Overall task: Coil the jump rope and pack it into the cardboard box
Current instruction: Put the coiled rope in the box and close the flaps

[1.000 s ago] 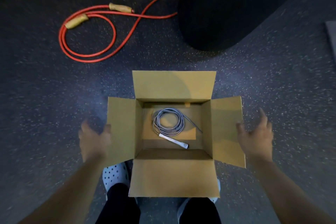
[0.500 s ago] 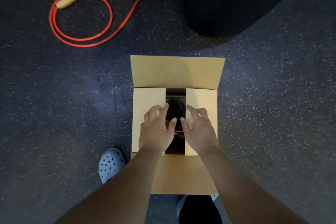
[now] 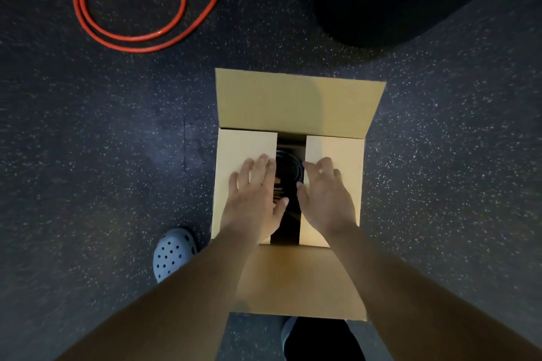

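Both hands, left hand (image 3: 254, 199) and right hand (image 3: 324, 198), press flat-fingered on the brown cardboard box (image 3: 296, 102), whose side flaps, spread a second ago, now lie folded over the coiled grey jump rope (image 3: 289, 168) inside; packing nears completion. A red rope (image 3: 132, 9) lies well apart on the speckled dark floor (image 3: 88, 141).

cardboard box (image 3: 296, 102) side flaps folded, grey rope (image 3: 289, 167) inside

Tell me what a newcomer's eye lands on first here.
The cardboard box at centre, with the left hand and right hand flat on its two folded side flaps. Then the red jump rope, looped on the dark floor at upper left.
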`<act>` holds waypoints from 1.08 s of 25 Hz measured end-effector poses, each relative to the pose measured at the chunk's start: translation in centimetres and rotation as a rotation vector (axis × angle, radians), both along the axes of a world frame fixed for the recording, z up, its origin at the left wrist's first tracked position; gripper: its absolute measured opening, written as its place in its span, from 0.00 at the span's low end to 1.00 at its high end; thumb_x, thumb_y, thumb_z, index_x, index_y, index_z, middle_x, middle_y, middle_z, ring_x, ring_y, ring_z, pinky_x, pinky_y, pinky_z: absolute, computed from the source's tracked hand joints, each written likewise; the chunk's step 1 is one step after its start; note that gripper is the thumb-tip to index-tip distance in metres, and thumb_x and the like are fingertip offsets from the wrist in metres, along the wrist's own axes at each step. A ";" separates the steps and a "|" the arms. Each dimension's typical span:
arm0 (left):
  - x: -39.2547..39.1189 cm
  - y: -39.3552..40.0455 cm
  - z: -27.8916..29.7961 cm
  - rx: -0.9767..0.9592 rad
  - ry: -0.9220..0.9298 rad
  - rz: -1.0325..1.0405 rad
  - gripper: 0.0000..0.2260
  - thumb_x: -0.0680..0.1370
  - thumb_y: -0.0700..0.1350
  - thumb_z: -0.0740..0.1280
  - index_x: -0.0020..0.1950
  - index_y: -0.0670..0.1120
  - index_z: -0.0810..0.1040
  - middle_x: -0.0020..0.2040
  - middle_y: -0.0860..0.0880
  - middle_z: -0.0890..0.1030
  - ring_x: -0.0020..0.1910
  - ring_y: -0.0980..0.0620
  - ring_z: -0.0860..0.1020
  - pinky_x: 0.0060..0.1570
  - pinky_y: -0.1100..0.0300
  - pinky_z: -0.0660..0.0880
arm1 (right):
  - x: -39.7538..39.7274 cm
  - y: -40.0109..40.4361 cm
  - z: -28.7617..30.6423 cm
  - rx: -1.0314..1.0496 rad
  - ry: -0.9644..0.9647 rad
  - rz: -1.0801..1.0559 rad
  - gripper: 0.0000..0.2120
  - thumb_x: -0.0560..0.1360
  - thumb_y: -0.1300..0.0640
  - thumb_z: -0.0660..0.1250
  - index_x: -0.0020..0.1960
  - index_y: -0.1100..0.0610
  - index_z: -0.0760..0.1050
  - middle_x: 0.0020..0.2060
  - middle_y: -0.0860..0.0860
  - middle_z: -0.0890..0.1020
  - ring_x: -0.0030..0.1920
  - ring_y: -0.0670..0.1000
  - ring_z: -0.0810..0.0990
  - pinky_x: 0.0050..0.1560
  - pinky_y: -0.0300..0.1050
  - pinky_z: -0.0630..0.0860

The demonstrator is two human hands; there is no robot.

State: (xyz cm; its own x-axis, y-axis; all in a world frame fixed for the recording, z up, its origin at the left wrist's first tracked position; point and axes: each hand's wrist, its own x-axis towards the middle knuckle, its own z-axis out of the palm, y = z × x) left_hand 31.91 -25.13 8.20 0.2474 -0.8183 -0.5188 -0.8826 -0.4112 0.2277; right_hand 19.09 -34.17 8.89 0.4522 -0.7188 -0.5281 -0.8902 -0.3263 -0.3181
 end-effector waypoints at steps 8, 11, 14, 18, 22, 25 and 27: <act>-4.5 6.2 5.6 0.173 0.346 -0.465 0.53 0.71 0.68 0.68 0.80 0.57 0.32 0.80 0.46 0.30 0.77 0.36 0.30 0.74 0.31 0.38 | 8.1 -10.2 5.0 -0.374 -0.010 0.151 0.33 0.80 0.43 0.63 0.81 0.51 0.57 0.79 0.60 0.63 0.77 0.66 0.63 0.74 0.64 0.64; -6.4 8.3 5.1 0.109 0.213 -0.711 0.50 0.73 0.45 0.76 0.83 0.52 0.43 0.82 0.40 0.44 0.79 0.30 0.48 0.68 0.27 0.43 | 8.9 -11.3 4.2 -0.278 0.151 0.230 0.35 0.80 0.38 0.59 0.82 0.50 0.55 0.78 0.59 0.66 0.78 0.66 0.62 0.78 0.67 0.57; -5.1 6.2 6.2 0.057 0.064 -0.564 0.44 0.79 0.42 0.67 0.82 0.47 0.37 0.81 0.40 0.36 0.78 0.32 0.35 0.71 0.32 0.33 | 8.5 -10.2 5.1 -0.294 0.132 0.216 0.29 0.80 0.38 0.58 0.76 0.53 0.65 0.70 0.60 0.74 0.71 0.65 0.70 0.76 0.66 0.60; -1.6 3.4 6.9 0.053 0.071 -0.504 0.50 0.77 0.69 0.59 0.80 0.46 0.30 0.79 0.40 0.28 0.75 0.34 0.26 0.73 0.31 0.34 | 6.0 -6.6 7.5 -0.317 0.053 0.226 0.24 0.80 0.40 0.57 0.69 0.53 0.71 0.60 0.58 0.78 0.61 0.62 0.75 0.66 0.62 0.68; -3.2 5.8 7.3 0.197 0.200 -0.763 0.58 0.69 0.73 0.65 0.79 0.50 0.27 0.77 0.42 0.25 0.74 0.34 0.26 0.68 0.30 0.28 | 3.6 -4.1 7.5 -0.267 0.085 0.291 0.25 0.82 0.40 0.54 0.73 0.51 0.68 0.65 0.57 0.78 0.64 0.61 0.75 0.70 0.64 0.66; -5.7 8.0 5.7 0.255 0.063 -0.800 0.56 0.73 0.54 0.74 0.79 0.49 0.29 0.79 0.40 0.30 0.77 0.33 0.31 0.65 0.29 0.29 | 4.3 -4.1 7.1 -0.283 0.089 0.259 0.25 0.82 0.40 0.53 0.73 0.52 0.68 0.65 0.56 0.78 0.66 0.61 0.75 0.72 0.65 0.64; -5.4 8.4 5.1 0.165 0.008 -0.813 0.53 0.74 0.49 0.73 0.80 0.45 0.33 0.81 0.39 0.34 0.78 0.33 0.34 0.68 0.28 0.30 | 4.5 -3.8 6.9 -0.288 0.083 0.245 0.24 0.82 0.40 0.53 0.71 0.53 0.69 0.64 0.56 0.79 0.65 0.61 0.75 0.71 0.65 0.64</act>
